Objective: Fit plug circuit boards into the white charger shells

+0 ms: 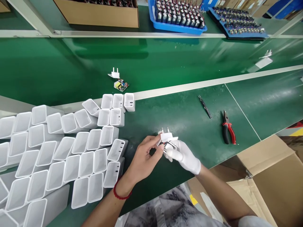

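Observation:
My bare left hand (pixel 148 154), with a red bracelet at the wrist, pinches the left side of a white two-pin plug piece (pixel 166 136), its pins pointing up. My right hand (pixel 186 156) wears a white glove and closes on the same charger part from the right. Between my fingers shows a small dark and metallic section, too small to make out. Left of my hands, white open plastic housings (pixel 86 164) stand in rows on the green bench. To the right lie black tweezers (pixel 204 107) and red-and-black pliers (pixel 228 128).
Behind the ledge, a plug piece (pixel 115 74) sits near a small circuit board (pixel 121 85); another white plug piece (pixel 264 60) lies far right. Above, a shelf holds a cardboard box (pixel 101 15), a blue tray (pixel 178 27) and a blue mat of parts (pixel 224 27). An open carton (pixel 276 179) stands lower right.

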`<state>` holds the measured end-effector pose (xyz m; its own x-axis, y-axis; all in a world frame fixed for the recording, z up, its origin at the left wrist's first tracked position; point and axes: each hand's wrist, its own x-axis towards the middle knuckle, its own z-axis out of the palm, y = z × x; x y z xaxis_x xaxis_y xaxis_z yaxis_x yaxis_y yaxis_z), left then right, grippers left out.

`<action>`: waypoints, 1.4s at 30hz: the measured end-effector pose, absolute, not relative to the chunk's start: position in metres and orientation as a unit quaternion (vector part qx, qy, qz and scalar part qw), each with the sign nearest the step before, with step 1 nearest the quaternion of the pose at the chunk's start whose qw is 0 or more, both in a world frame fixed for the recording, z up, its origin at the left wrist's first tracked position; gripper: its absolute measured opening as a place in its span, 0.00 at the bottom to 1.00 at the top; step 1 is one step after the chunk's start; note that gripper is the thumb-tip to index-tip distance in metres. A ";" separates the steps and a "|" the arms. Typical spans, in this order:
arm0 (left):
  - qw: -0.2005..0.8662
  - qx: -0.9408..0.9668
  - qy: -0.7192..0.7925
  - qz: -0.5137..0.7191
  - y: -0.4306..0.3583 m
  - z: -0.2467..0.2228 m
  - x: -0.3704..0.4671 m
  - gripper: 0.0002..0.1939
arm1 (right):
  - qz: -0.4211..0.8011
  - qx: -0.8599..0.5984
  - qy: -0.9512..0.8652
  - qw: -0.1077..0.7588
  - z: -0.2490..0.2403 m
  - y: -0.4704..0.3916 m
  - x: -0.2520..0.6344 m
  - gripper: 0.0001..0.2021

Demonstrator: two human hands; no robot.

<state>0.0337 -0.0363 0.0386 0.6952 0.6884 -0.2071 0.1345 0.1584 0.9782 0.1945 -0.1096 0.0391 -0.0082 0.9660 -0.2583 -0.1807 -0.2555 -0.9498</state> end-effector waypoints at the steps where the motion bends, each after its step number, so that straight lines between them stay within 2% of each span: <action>1: 0.683 0.616 0.335 0.204 -0.037 0.039 0.034 0.19 | 0.587 -0.521 -0.381 0.489 0.038 -0.110 0.193 0.17; 15: 0.687 0.610 0.336 0.206 -0.042 0.044 0.035 0.18 | 0.519 -0.566 -0.388 0.510 0.028 -0.118 0.187 0.24; 21: 0.668 0.632 0.320 0.227 -0.046 0.040 0.035 0.19 | 0.504 -0.563 -0.364 0.545 0.025 -0.119 0.185 0.22; 23: 0.661 0.642 0.313 0.230 -0.044 0.040 0.035 0.20 | 0.511 -0.550 -0.357 0.556 0.027 -0.117 0.186 0.23; 29: 0.641 0.665 0.308 0.226 -0.040 0.039 0.036 0.21 | 0.569 -0.530 -0.362 0.514 0.037 -0.112 0.191 0.22; 33: 0.628 0.678 0.312 0.223 -0.042 0.038 0.034 0.22 | 0.555 -0.536 -0.335 0.541 0.039 -0.111 0.188 0.23; 37: 0.590 0.712 0.296 0.241 -0.044 0.037 0.033 0.22 | 0.533 -0.542 -0.312 0.569 0.031 -0.115 0.185 0.29; 42: 0.572 0.715 0.300 0.267 -0.044 0.037 0.036 0.22 | 0.546 -0.517 -0.280 0.597 0.020 -0.117 0.185 0.29</action>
<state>0.0363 -0.0440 0.0372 0.6778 0.7343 0.0384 0.1242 -0.1658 0.9783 0.1853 -0.1173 0.0204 0.2468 0.9412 -0.2308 -0.3622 -0.1313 -0.9228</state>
